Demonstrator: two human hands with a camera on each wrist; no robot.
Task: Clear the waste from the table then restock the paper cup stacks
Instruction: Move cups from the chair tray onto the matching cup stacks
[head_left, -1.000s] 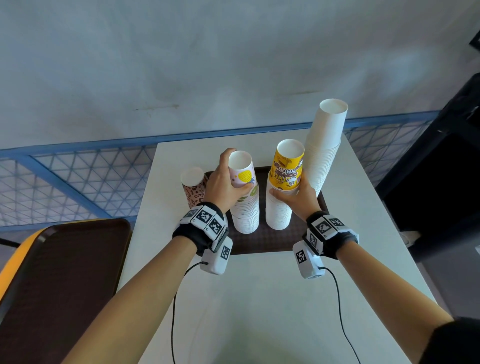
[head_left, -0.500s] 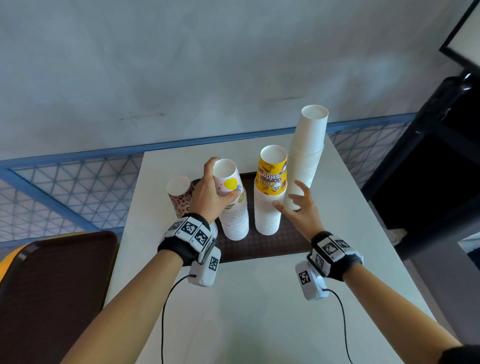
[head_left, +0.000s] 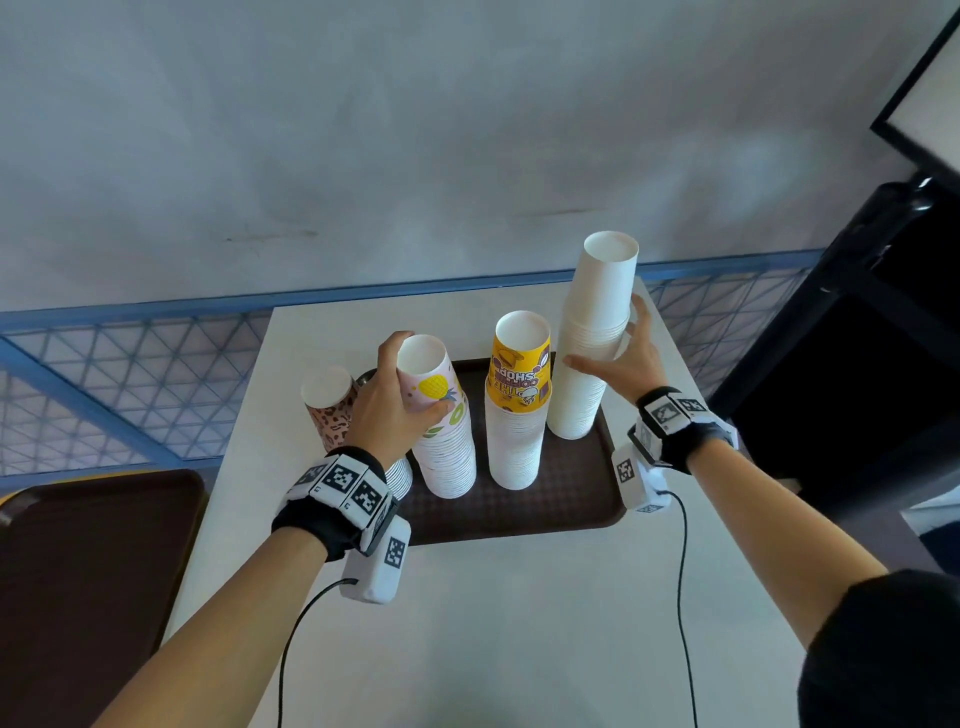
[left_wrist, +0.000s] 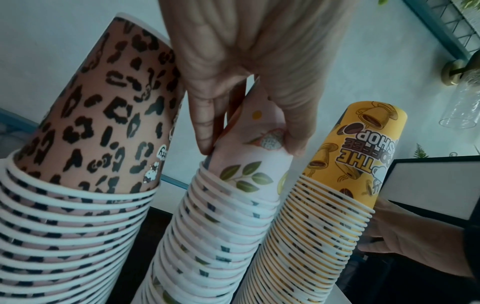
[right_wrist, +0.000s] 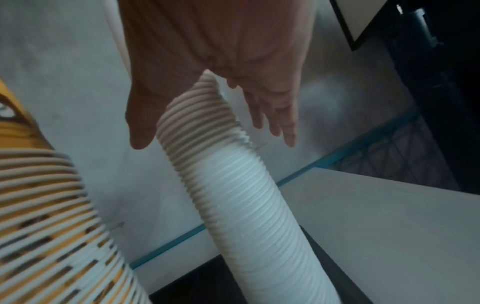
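Four stacks of upside-down paper cups stand on a brown tray (head_left: 545, 504): leopard print (head_left: 330, 410), pink fruit print (head_left: 449, 441), yellow coffee-shop print (head_left: 517, 415) and a tall plain white stack (head_left: 592, 338). My left hand (head_left: 410, 384) grips the top cup of the fruit-print stack (left_wrist: 233, 205), thumb in front and fingers behind, as the left wrist view (left_wrist: 249, 144) also shows. My right hand (head_left: 605, 332) is spread beside the white stack (right_wrist: 246, 195), thumb to its left, straight fingers to its right (right_wrist: 207, 133); whether it touches is unclear.
The tray sits at the far half of a white table (head_left: 519, 623). A second brown tray (head_left: 88, 571) lies on a yellow seat at the left. A blue mesh railing (head_left: 130, 374) runs behind; black furniture (head_left: 857, 364) stands at the right.
My right hand let go of the yellow stack and moved right and up to the tall white stack, fingers spreading. My left hand kept its grip on the fruit-print stack.
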